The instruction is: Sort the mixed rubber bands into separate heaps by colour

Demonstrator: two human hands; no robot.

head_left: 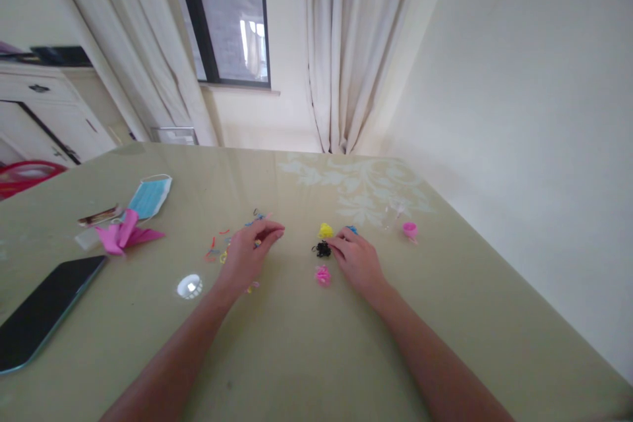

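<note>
My left hand (pixel 250 252) rests on the table with its fingers pinched together on a thin pink stick or hook whose tip shows near loose coloured bands (pixel 217 250). My right hand (pixel 357 258) lies to the right, fingertips pressed at a small black pile of bands (pixel 323 249). A yellow pile (pixel 325 230) sits just behind it, a pink pile (pixel 323 275) just in front, and a bit of blue (pixel 352 229) shows behind the fingers.
A pale green table (pixel 306 356) spans the view. At left lie a dark tablet (pixel 44 310), a pink folded paper (pixel 123 235), a blue face mask (pixel 150 196) and a small wrapper. A pink cap (pixel 410 229) and clear tube sit right. A wall runs along the right edge.
</note>
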